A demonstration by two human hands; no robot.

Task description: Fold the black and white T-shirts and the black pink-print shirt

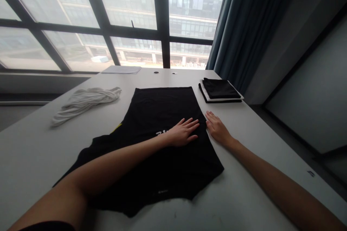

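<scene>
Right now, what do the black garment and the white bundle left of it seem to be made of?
Black garment: soft matte knit, likely cotton jersey; it lies limp and flat under the left hand. White bundle: matte cloth too, probably similar knit; it sags in loose, ropey folds.

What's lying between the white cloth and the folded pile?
The black shirt, spread on the table, left hand flat on it; seen in the head view.

a white table [257,144] carries a black shirt [162,108] spread flat under the left hand [182,131]. beyond the right hand [217,128] sits a folded stack [221,90]. well left of both lies a bunched white garment [86,103], with a paper sheet [121,69] farthest off.
</scene>
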